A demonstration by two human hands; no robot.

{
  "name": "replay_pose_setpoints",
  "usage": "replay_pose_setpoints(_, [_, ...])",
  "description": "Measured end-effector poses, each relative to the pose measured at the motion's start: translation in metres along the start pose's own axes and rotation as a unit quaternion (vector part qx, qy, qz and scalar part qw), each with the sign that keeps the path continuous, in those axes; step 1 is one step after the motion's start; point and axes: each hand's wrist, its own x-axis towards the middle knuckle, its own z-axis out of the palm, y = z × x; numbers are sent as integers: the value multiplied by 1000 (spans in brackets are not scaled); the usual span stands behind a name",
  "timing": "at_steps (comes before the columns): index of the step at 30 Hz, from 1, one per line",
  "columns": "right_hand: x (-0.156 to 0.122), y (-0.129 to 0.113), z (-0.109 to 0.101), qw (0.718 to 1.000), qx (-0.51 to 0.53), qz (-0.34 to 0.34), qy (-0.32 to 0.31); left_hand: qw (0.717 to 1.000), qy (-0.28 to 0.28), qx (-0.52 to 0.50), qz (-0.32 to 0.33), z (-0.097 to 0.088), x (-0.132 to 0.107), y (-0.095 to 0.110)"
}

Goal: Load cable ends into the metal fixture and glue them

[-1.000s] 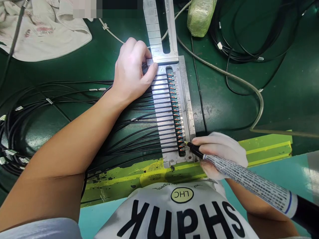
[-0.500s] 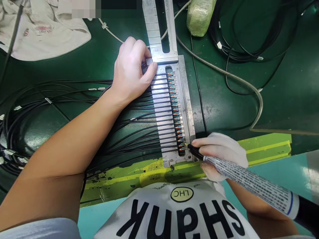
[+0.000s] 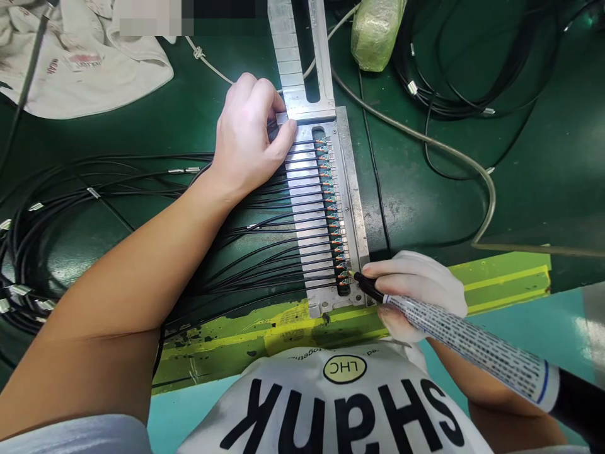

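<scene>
A metal jig point(image 3: 321, 208) lies on the green table, its slotted hinged arm point(image 3: 292, 63) lifted and pointing away from me. Several black cables point(image 3: 265, 243) run side by side across the jig, ending in a row of small green-and-orange connector boards point(image 3: 337, 232) in its slot. My left hand point(image 3: 255, 126), bare, pinches the jig's left edge near the hinge; some fingertips are hidden behind it. My gloved right hand point(image 3: 420, 284) is closed round a marker pen point(image 3: 463, 340) with a printed white barrel. The pen's tip is at the connectors at the near end.
Coiled black cables lie on the left point(image 3: 23, 252) and at the back right point(image 3: 472, 82). A pale hose point(image 3: 425, 133) curves across the right side. A white cloth point(image 3: 94, 69) lies back left, and a green wrapped bundle point(image 3: 377, 34) stands behind the jig. A yellow-green table edge point(image 3: 278, 321) runs nearest me.
The view has shifted very slightly. Both hands keep their holds, and the pen's tip stays at nearly the same spot near the lower connectors.
</scene>
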Motion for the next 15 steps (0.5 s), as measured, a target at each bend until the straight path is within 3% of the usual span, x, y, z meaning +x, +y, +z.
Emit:
replay_pose_setpoints(8, [1,-1,0,1000,-5,0,0,1000,2,7,-6,1,0,0])
replay_pose_setpoints(15, [-5,2,-3,1000,2,-8,5,998,-35,53,-18,1,2,0])
